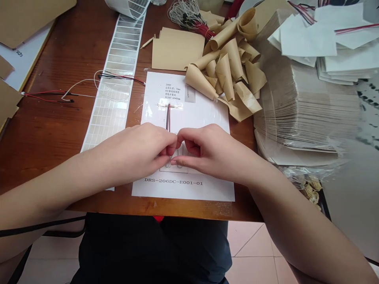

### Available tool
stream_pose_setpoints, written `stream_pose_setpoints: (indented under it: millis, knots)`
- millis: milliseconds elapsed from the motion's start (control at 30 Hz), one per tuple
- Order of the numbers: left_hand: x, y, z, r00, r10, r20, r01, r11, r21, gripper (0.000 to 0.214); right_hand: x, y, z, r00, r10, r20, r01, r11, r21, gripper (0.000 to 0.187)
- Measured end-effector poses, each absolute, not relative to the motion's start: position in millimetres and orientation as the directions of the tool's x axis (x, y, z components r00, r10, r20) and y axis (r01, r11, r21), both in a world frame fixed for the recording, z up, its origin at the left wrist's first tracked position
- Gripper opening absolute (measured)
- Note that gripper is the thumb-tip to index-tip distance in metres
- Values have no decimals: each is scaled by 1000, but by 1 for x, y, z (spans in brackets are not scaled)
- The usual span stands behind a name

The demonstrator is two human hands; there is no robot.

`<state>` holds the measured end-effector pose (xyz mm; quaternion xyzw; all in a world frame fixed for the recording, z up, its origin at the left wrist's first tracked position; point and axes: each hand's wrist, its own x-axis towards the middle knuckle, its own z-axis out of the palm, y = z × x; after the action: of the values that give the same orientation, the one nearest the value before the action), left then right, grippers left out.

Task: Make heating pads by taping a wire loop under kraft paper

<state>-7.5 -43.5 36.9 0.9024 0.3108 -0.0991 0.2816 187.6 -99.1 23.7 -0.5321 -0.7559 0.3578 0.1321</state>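
Note:
My left hand (pixel 151 148) and my right hand (pixel 204 148) meet over the lower middle of a printed white sheet (pixel 213 187). Both have curled fingers, with the fingertips nearly touching. Thin red and dark wires (pixel 168 118) run down the sheet from a small pale crosspiece under clear tape, and their lower ends disappear behind my left hand. Pale loops (pixel 179 157) show between the hands; whether they are wire or part of the print I cannot tell. What the fingertips pinch, if anything, is hidden.
Left of the sheet lies a long label strip (pixel 103 114), crossed by loose wire leads (pixel 121 76). Rolled brown paper pieces (pixel 227 75), flat brown paper (pixel 177 49) and a wire bundle (pixel 189 17) lie behind. A plastic-wrapped paper stack (pixel 308 106) stands right, under white packets (pixel 308 39).

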Motion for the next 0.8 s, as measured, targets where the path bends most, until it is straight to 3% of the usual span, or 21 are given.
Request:
stream_pose_setpoints:
  millis: [300, 600, 800]
  knots:
    - [-7, -40, 40, 773, 536, -338, 634, -639, 435, 14, 189, -97, 23, -428, 888, -167, 695, 206, -689, 12]
    - [-9, -34, 35, 785, 523, -332, 618, -632, 467, 12, 186, -103, 22, -571, 819, -52, 550, 336, -764, 11]
    - [-9, -34, 36, 784, 507, -359, 621, -626, 472, 16, 183, -104, 25, -558, 825, -87, 600, 328, -730, 15]
